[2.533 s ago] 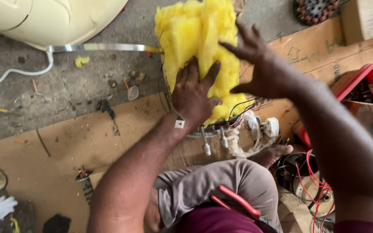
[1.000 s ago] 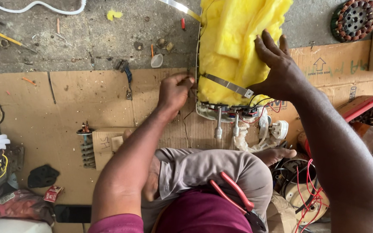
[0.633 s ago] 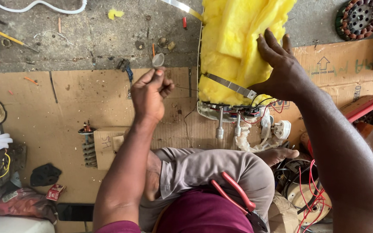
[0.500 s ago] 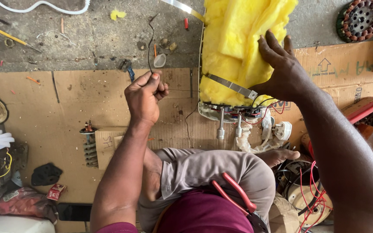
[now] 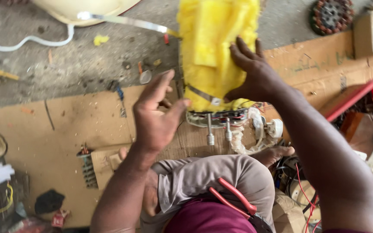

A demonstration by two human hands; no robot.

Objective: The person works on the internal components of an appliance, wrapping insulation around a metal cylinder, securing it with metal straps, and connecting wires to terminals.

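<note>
My right hand [image 5: 255,75] is pressed flat on the yellow insulation-wrapped tank [image 5: 214,51], fingers spread, holding it steady on the cardboard sheet [image 5: 57,129] just in front of my knees. My left hand [image 5: 156,114] is open and empty, fingers loose, right beside the tank's near end where the metal band [image 5: 199,94] and terminals [image 5: 219,131] sit.
</note>
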